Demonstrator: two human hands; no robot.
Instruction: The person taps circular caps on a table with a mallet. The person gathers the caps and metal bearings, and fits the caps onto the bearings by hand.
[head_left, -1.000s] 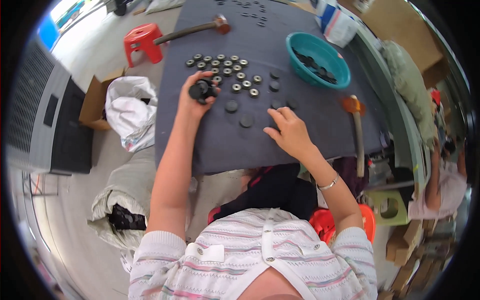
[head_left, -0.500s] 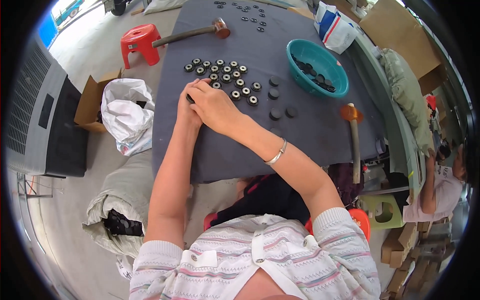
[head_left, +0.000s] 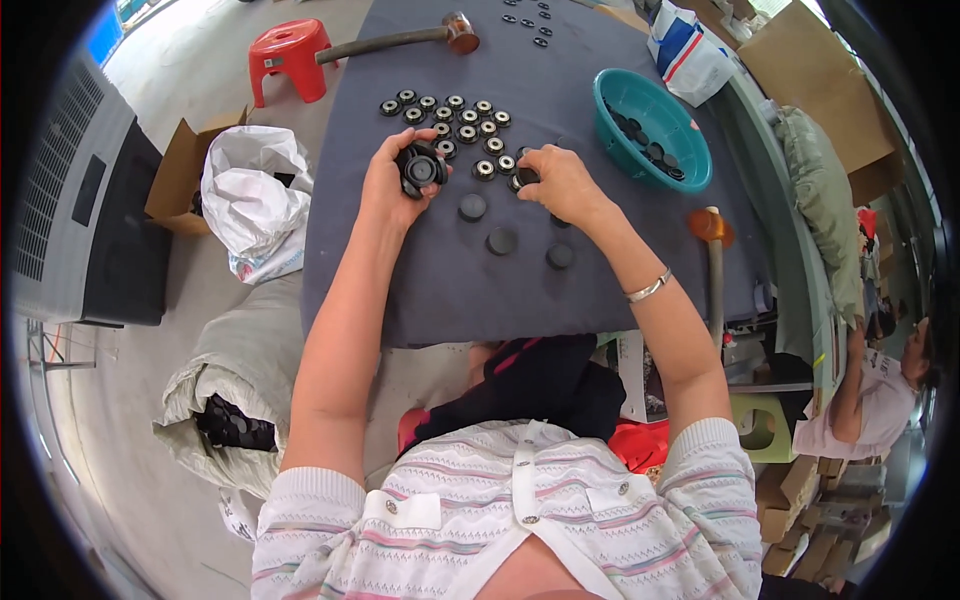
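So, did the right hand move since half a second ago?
Yes. The right hand went from beside the left hand to the right, toward the teal bowl, and now touches a black disc on the table.

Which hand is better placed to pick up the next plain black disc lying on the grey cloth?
Probably the right hand: its palm is free, fingertips on one small part, with plain black discs lying just below it. The left hand is full, gripping a stack of black wheels.

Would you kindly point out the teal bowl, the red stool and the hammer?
teal bowl (head_left: 622, 92): head view, inner wall near the rim.
red stool (head_left: 290, 45): head view, seat top.
hammer (head_left: 385, 43): head view, mid-handle.
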